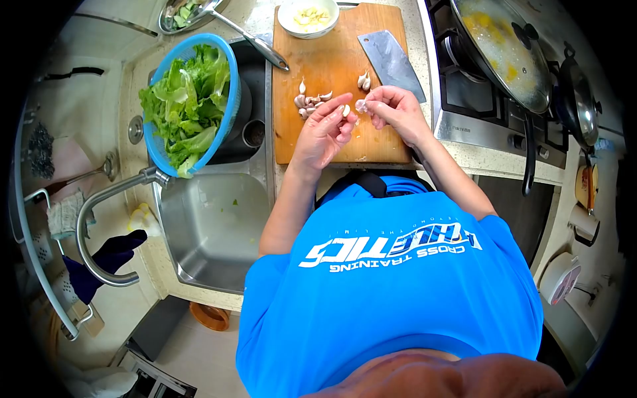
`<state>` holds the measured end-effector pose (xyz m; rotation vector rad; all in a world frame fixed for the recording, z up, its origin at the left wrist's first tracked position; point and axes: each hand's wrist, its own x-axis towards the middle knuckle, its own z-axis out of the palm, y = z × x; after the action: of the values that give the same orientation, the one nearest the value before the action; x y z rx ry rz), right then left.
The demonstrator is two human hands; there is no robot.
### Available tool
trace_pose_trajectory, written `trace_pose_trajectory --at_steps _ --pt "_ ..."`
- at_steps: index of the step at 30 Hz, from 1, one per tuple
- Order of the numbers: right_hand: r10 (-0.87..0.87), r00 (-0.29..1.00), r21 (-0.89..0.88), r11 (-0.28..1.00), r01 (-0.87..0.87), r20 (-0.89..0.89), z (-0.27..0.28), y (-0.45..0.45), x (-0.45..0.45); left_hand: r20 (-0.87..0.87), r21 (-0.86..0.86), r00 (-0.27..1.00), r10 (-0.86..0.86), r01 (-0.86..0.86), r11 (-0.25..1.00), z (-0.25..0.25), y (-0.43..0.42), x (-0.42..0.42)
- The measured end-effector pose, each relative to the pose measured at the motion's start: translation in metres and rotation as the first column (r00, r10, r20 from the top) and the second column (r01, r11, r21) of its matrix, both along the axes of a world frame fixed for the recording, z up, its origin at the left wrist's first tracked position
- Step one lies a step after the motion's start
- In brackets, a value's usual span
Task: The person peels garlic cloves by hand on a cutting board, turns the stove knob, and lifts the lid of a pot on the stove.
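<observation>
Over the wooden cutting board (318, 60), my left hand (323, 140) pinches a pale garlic clove (346, 111) between thumb and fingertips. Close beside it, my right hand (398, 114) has its thumb and fingers together on a whitish-purple bit that looks like garlic skin (360, 106). A pile of unpeeled garlic cloves (309, 101) lies on the board just beyond my left hand. A few more cloves (363, 80) sit near the cleaver (393, 63), which lies flat at the board's right side. At the far edge stands a white bowl (308, 30) with pale yellow pieces inside.
To the left, a blue basket of lettuce (233, 99) rests over the sink (212, 219), near the curved faucet (99, 272). A metal ladle (255, 46) reaches onto the board's left edge. On the right, a lidded pan (504, 60) with yellow contents sits on the gas stove (474, 129).
</observation>
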<state>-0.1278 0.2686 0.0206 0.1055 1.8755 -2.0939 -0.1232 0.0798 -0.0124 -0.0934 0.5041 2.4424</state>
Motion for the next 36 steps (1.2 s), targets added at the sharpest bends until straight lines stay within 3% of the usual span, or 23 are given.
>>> trace_pose_trajectory --at_steps 4,6,7,9,10,12,15,17,19,22,25,29,30,32,33,35,36 --pt "-0.021 0.999 -0.004 1.000 0.021 0.029 -0.007 0.008 0.002 -0.051 -0.069 0.999 0.007 -0.011 0.998 0.002 0.001 -0.011" --pt "-0.032 0.999 -0.018 0.999 0.033 0.042 -0.013 0.012 0.006 -0.141 -0.287 0.980 0.138 -0.174 0.942 0.008 0.003 -0.026" --pt "-0.043 0.997 -0.024 0.999 0.045 0.063 -0.015 0.014 0.008 -0.147 -0.291 0.979 0.142 -0.180 0.940 0.016 0.004 -0.038" --pt "-0.032 0.998 -0.019 0.999 0.033 0.062 -0.017 0.013 0.011 -0.340 -0.445 0.910 0.236 -0.377 0.812 0.033 0.006 -0.071" --pt "-0.021 0.998 -0.035 0.999 0.023 0.059 -0.017 0.013 0.012 -0.344 -0.448 0.909 0.234 -0.378 0.811 0.036 0.007 -0.088" --pt "-0.003 0.998 -0.071 0.997 0.008 0.070 -0.018 0.014 0.015 -0.496 -0.463 0.817 0.293 -0.534 0.707 0.041 0.011 -0.114" --pt "-0.015 0.997 -0.109 0.994 0.023 0.070 -0.016 0.020 0.019 -0.549 -0.532 0.798 0.250 -0.564 0.631 0.040 0.017 -0.122" --pt "-0.027 0.997 -0.103 0.994 0.034 0.074 -0.014 0.026 0.021 -0.577 -0.548 0.790 0.206 -0.561 0.620 0.031 0.027 -0.109" --pt "-0.078 0.996 -0.114 0.990 0.081 0.033 -0.014 0.029 0.025 -0.603 -0.751 0.782 -0.157 -0.491 0.441 0.018 0.040 -0.091" --pt "-0.095 0.995 -0.128 0.987 0.099 0.039 -0.015 0.032 0.026 -0.663 -0.697 0.557 -0.500 -0.703 0.141 0.008 0.051 -0.072" --pt "-0.066 0.997 -0.124 0.990 0.071 0.046 -0.019 0.035 0.026 -0.646 -0.595 0.454 -0.614 -0.803 0.032 0.003 0.052 -0.066" --pt "-0.061 0.993 -0.164 0.983 0.078 0.103 -0.020 0.035 0.026 -0.649 -0.583 0.471 -0.598 -0.812 -0.007 -0.006 0.049 -0.064" --pt "-0.063 0.992 -0.165 0.983 0.080 0.105 -0.019 0.033 0.026 -0.647 -0.585 0.471 -0.600 -0.811 -0.006 -0.001 0.048 -0.061" --pt "-0.095 0.990 -0.168 0.980 0.112 0.106 -0.017 0.028 0.022 -0.586 -0.807 0.757 -0.290 -0.510 0.299 0.015 0.045 -0.049" --pt "-0.101 0.989 -0.169 0.979 0.118 0.108 -0.016 0.027 0.020 -0.584 -0.808 0.756 -0.296 -0.507 0.301 0.016 0.042 -0.046" --pt "-0.046 0.993 -0.115 0.992 0.058 0.106 -0.013 0.024 0.014 -0.354 -0.643 0.930 -0.101 -0.164 0.748 0.015 0.032 -0.042" --pt "-0.045 0.993 -0.115 0.992 0.057 0.105 -0.009 0.021 0.012 -0.361 -0.586 0.928 -0.093 -0.149 0.796 0.017 0.029 -0.039"
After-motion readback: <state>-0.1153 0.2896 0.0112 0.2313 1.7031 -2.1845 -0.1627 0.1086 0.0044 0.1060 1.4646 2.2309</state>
